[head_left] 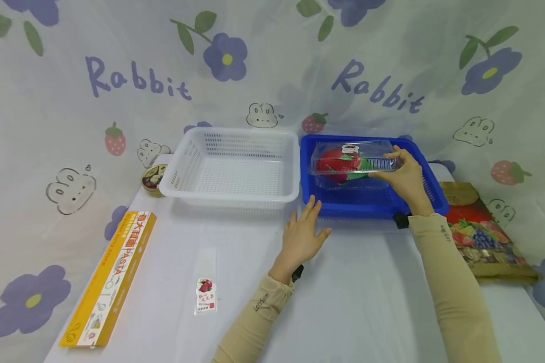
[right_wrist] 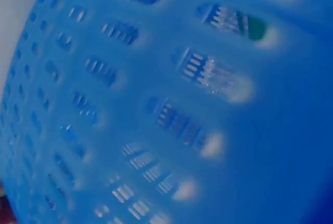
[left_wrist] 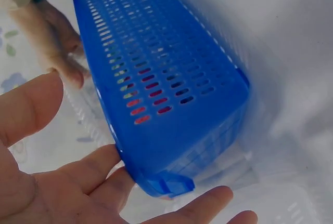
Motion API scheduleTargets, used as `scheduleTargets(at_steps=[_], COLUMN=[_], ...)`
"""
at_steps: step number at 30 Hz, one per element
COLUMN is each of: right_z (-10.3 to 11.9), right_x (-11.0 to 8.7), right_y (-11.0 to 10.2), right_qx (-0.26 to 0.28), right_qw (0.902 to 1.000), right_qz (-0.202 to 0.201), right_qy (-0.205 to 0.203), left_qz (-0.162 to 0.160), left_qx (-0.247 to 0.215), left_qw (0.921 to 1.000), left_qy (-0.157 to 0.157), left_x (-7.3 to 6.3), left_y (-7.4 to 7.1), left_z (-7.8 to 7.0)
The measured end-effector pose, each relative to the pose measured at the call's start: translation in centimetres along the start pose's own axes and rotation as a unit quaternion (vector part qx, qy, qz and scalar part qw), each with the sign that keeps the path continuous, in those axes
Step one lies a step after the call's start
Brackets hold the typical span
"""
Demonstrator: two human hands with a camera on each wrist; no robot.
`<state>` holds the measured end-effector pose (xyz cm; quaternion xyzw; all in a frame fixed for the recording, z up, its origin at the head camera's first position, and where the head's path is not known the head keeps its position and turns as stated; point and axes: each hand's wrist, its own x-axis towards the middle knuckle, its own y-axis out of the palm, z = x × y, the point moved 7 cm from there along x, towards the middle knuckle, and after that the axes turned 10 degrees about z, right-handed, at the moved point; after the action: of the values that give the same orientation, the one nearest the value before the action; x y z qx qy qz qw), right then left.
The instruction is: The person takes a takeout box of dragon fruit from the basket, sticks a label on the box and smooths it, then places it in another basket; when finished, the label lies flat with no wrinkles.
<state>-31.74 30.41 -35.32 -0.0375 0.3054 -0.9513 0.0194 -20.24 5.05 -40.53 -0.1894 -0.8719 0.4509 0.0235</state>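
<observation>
My right hand (head_left: 406, 176) grips the right end of a clear plastic box (head_left: 372, 150), thumb in front and fingers on top. Red and green fruit (head_left: 333, 162) shows through the box, which sits within the blue basket (head_left: 345, 209). Close to that basket's front left corner, my left hand (head_left: 302, 239) is spread with nothing in its grasp. From the left wrist, its fingertips (left_wrist: 106, 156) come right up to the blue rim. The right wrist view is filled by the slotted blue basket wall (right_wrist: 276, 130), and the right hand is hidden there.
A white basket (head_left: 229, 197) stands left of the blue one, with a round tin (head_left: 152, 181) beside it. At the left lies a yellow pasta box (head_left: 109, 277). A clear strip with a fruit label (head_left: 206, 295) lies mid-table. A fruit-printed bag (head_left: 481, 237) is at the right.
</observation>
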Motion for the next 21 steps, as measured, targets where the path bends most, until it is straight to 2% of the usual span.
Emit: scheduleTargets(at_steps=[5,9,12,15,18,21], right_z=[-0.7,0.1,1.1,1.6,1.5,0.8], right_x=[0.1,0.4,0.6,0.6,0.3,-0.1], right_y=[0.1,-0.1,-0.3,-0.6,-0.8,-1.1], right_qx=[-0.03,-0.087,-0.134,-0.174,-0.194,-0.206], right_qw=[0.9984,0.992,0.982,0.9666,0.9517,0.9415], right_qz=[0.033,0.072,0.116,0.17,0.215,0.237], right_qy=[0.034,0.055,0.063,0.081,0.103,0.121], left_qz=[0.003,0.003,0.005,0.004,0.004,0.004], left_qx=[-0.001,-0.007,-0.012,-0.015,-0.02,-0.023], left_qw=[1.0,0.9999,0.9999,0.9999,0.9998,0.9997], left_qy=[-0.003,-0.006,-0.008,-0.008,-0.007,-0.005], left_x=[0.1,0.1,0.1,0.0,0.0,0.0], left_y=[0.0,-0.2,-0.3,-0.3,-0.2,-0.1], left_z=[-0.1,-0.1,0.1,0.1,0.1,0.0])
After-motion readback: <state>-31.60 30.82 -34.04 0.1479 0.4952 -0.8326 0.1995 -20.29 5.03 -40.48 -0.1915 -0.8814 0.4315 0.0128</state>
